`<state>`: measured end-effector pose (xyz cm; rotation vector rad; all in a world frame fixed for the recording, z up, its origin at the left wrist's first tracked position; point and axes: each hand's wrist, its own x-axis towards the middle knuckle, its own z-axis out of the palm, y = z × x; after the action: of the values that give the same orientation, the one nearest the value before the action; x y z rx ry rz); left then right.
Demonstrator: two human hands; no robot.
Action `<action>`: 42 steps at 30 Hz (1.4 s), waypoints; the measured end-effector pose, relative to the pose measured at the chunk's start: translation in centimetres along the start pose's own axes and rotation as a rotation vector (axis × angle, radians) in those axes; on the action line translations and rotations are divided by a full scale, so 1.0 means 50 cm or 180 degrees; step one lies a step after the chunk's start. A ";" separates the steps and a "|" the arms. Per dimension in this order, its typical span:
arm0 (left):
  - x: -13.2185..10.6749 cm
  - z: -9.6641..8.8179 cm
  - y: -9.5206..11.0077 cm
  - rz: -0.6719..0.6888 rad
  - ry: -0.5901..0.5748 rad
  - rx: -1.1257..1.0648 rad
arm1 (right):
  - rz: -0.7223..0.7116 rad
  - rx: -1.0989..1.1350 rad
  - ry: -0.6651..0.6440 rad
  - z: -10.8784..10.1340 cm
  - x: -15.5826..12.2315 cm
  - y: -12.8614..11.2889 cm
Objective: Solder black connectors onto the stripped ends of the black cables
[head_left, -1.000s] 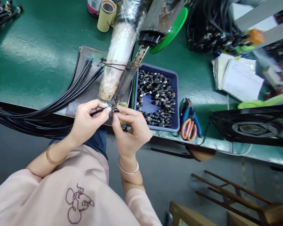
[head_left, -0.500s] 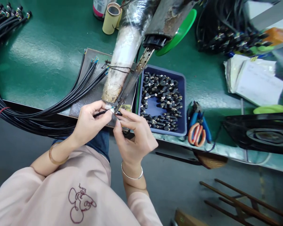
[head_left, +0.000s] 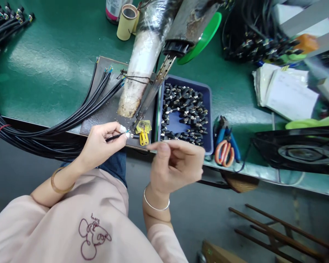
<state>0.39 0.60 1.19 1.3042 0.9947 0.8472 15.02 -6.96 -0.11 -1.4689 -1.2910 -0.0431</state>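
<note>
My left hand (head_left: 105,140) pinches a black cable (head_left: 113,138) near its end, with white covers on the fingertips. Thin coloured wires show at the cable's tip. Just right of them a small black connector (head_left: 135,136) with metal pins lies beside a yellow clip-like holder (head_left: 144,137). From above, a soldering iron (head_left: 153,91) slants down, its tip close to the wires. My right hand (head_left: 177,164) is off to the right, apart from the cable, index finger stretched out and other fingers loosely curled. Nothing shows in it.
A blue-grey tray (head_left: 211,120) holds several black connectors. Black cables (head_left: 57,131) run across the left bench edge. A wrapped white tube (head_left: 134,73) hangs over the metal plate (head_left: 90,122). Pliers (head_left: 225,146), papers (head_left: 287,95) and a black fan-like object (head_left: 301,153) lie to the right.
My right hand has left the connector and drawn back to the right, uncovering the yellow holder. My left hand stays on the cable. The view has shifted slightly.
</note>
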 end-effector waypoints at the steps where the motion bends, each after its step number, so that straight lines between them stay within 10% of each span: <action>1: -0.001 0.000 0.001 0.0004 0.0020 0.0004 | 0.0041 -0.0101 0.0024 -0.003 0.001 0.000; 7: 0.003 0.003 -0.006 0.0084 0.0040 -0.0136 | -0.0150 -0.0340 -0.0925 0.006 0.024 -0.004; 42: 0.002 -0.001 -0.007 0.0094 -0.0249 0.0045 | 0.0355 -0.0032 -0.1013 0.004 0.025 -0.003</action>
<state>0.37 0.66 0.82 1.3571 0.9231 0.8068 15.28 -6.02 0.70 -1.5986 -1.4597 0.2678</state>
